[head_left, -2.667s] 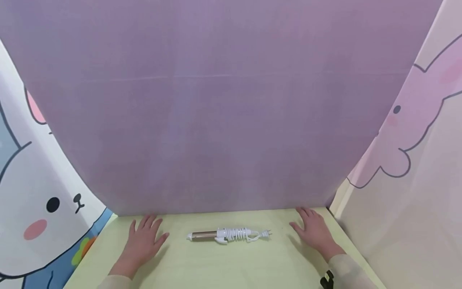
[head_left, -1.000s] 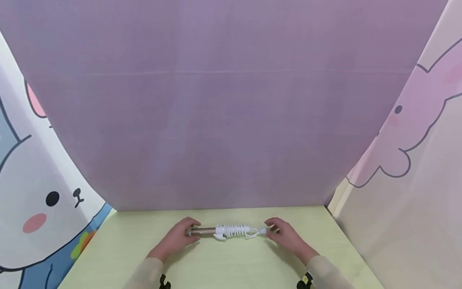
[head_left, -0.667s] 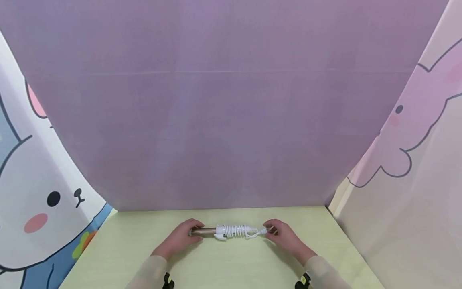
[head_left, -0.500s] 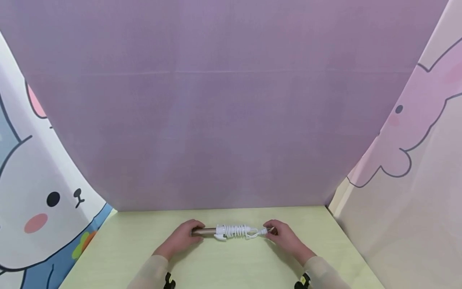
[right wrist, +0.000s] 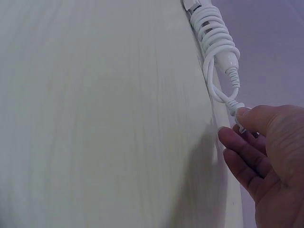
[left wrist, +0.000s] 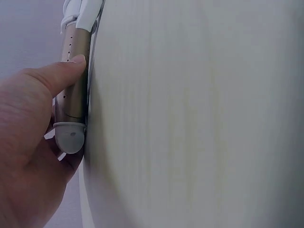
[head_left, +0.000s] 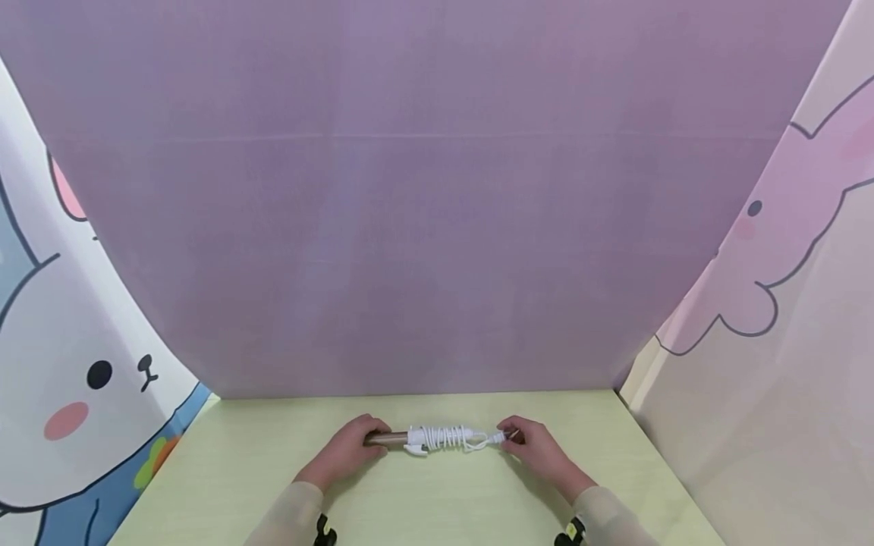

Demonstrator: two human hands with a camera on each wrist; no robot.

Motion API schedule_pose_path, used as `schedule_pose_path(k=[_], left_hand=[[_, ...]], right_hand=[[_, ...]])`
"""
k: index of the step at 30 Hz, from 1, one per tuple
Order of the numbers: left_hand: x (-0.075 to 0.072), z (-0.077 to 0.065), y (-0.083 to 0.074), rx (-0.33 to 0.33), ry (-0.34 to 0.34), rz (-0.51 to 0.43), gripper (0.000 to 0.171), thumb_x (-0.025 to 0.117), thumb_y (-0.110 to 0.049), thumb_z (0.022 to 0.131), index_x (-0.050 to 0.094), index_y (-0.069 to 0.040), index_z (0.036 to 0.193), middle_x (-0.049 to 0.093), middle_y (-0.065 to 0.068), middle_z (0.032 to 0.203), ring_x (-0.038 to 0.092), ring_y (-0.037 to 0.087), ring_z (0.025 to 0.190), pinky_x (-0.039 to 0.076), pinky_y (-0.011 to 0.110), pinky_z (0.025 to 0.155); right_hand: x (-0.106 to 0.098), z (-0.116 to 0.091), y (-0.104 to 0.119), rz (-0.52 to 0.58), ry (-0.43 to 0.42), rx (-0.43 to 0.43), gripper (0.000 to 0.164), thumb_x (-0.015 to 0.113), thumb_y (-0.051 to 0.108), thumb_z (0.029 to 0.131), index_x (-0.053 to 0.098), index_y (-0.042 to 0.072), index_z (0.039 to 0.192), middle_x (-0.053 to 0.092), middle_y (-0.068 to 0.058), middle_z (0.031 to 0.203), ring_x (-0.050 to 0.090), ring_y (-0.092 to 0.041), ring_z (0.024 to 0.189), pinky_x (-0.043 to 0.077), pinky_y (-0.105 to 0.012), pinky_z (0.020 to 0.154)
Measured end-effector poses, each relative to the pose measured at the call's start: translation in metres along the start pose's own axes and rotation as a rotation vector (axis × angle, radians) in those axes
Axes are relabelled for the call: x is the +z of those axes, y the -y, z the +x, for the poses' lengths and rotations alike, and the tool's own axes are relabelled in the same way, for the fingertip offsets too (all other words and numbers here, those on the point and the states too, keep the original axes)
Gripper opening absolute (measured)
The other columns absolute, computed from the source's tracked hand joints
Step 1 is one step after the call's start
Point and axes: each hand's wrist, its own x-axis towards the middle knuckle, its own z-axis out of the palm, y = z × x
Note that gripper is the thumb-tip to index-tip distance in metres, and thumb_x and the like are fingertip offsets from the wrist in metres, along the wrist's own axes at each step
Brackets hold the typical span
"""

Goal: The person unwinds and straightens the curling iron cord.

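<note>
A curling iron (head_left: 419, 437) with a brown-gold barrel lies across the table, its white cord (right wrist: 212, 35) wound several times round the white handle. My left hand (head_left: 344, 449) holds the barrel (left wrist: 76, 90) near its tip, thumb on the near side and the other fingers mostly hidden behind. The pale rounded tip (left wrist: 70, 137) shows beside the palm in the left wrist view. At the other end, my right hand (head_left: 536, 447) pinches the white plug (right wrist: 236, 110) between thumb and fingers; its prongs are largely covered.
The pale wood-grain table (head_left: 423, 508) ends at a purple backdrop (head_left: 423, 227). Cartoon-printed panels stand on the left (head_left: 75, 364) and right (head_left: 771, 364). A small black device (head_left: 570, 532) sits at the right sleeve.
Both hands have come inward from the table's far sides to the ends of the curling iron. Lately the left hand has slid slightly right along the barrel; the iron has hardly moved.
</note>
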Motion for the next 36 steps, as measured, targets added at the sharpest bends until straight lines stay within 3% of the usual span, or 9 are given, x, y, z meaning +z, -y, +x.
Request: schedule_pose_path(k=[10, 21, 36], left_hand=[[-0.002, -0.005, -0.002, 0.007, 0.013, -0.041, 0.021, 0.076, -0.023, 0.106, 0.073, -0.017, 0.126, 0.061, -0.007, 0.109, 0.059, 0.009, 0.097, 0.055, 0.042, 0.094], [-0.007, -0.007, -0.006, 0.002, 0.024, -0.103, 0.02, 0.074, -0.025, 0.108, 0.072, -0.02, 0.127, 0.061, -0.008, 0.11, 0.059, 0.01, 0.099, 0.053, 0.037, 0.092], [-0.022, -0.004, -0.021, 0.038, 0.001, -0.127, 0.026, 0.075, -0.025, 0.107, 0.073, -0.012, 0.13, 0.067, -0.003, 0.115, 0.062, 0.013, 0.101, 0.054, 0.037, 0.094]], right_hand=[[0.004, 0.0, 0.002, 0.043, -0.052, -0.011, 0.027, 0.08, -0.008, 0.095, 0.073, -0.005, 0.12, 0.073, -0.007, 0.099, 0.068, -0.012, 0.088, 0.058, -0.025, 0.076], [-0.003, 0.0, 0.015, 0.074, -0.076, -0.002, 0.028, 0.081, -0.004, 0.097, 0.073, -0.004, 0.123, 0.074, -0.002, 0.099, 0.067, -0.01, 0.088, 0.059, -0.026, 0.078], [-0.006, -0.002, 0.038, 0.143, -0.098, -0.028, 0.024, 0.082, 0.004, 0.099, 0.076, 0.003, 0.123, 0.075, -0.003, 0.099, 0.07, -0.016, 0.09, 0.059, -0.027, 0.078]])
